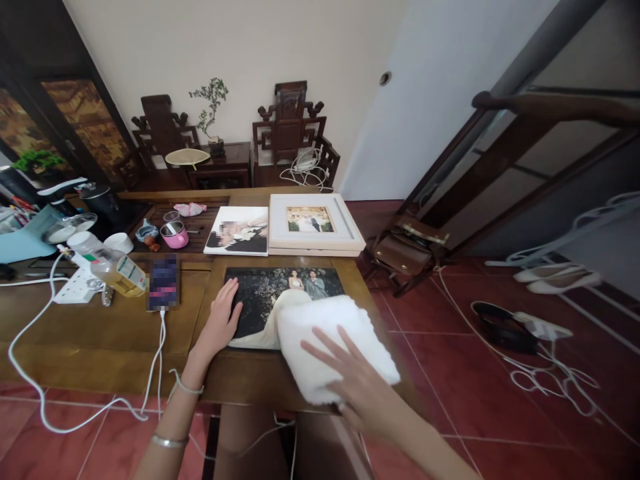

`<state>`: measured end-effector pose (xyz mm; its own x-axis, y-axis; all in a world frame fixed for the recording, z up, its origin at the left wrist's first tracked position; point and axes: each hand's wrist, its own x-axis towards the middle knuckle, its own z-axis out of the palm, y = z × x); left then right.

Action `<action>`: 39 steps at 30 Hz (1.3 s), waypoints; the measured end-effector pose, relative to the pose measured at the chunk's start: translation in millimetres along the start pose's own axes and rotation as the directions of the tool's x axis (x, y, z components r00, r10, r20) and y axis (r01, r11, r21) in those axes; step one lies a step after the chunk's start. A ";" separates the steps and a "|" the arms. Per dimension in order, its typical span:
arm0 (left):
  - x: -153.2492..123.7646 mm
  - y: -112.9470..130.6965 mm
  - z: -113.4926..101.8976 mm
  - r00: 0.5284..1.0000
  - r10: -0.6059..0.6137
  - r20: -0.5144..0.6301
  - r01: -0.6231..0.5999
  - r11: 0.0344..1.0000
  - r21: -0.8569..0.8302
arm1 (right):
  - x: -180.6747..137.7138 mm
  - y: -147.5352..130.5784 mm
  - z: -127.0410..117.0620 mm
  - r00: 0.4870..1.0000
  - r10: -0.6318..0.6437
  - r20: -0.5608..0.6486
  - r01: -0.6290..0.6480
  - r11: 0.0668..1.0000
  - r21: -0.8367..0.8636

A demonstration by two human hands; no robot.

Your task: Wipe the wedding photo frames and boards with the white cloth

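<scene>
A wedding photo panel [257,300] with a dark leafy background and a couple in its upper part lies flat on the wooden table. My left hand [225,317] rests on the panel's left edge with its fingers stretched out. On the panel's lower right is a folded, fluffy white cloth [360,327], which hides that corner and reaches past the panel's edges. My right hand [353,377] lies on top of the cloth, fingers spread and pressed flat.
Behind the panel sit a white-edged photo print [237,230] and a framed photo [345,223] on a box. Leftward are a cabled phone [163,283], a bottle of yellowish liquid [120,273], a power strip [80,287] and a pink cup [174,235]. A brown bag [403,253] is beyond the table's right edge.
</scene>
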<state>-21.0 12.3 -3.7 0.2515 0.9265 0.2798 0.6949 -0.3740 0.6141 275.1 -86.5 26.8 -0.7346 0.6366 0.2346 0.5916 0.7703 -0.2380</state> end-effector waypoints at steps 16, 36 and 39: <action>0.3 -0.5 -1.6 1.000 -0.010 0.009 0.010 1.000 -0.023 | 100.4 103.1 -6.6 0.957 0.291 -0.011 -0.291 0.956 -0.047; 1.3 -1.5 -4.6 0.998 -0.010 0.055 0.010 1.000 -0.007 | 40.7 72.5 -8.8 0.985 0.158 -0.069 -0.154 0.987 0.056; 1.7 -3.8 -3.4 0.999 0.010 0.032 -0.009 1.000 -0.016 | 76.7 104.4 -9.9 0.969 0.239 -0.068 -0.239 0.971 0.010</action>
<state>-25.5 15.2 -3.1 0.2794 0.9238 0.2619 0.6820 -0.3830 0.6231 283.8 43.0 29.2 -0.5472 0.8035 0.2346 0.7470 0.5952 -0.2962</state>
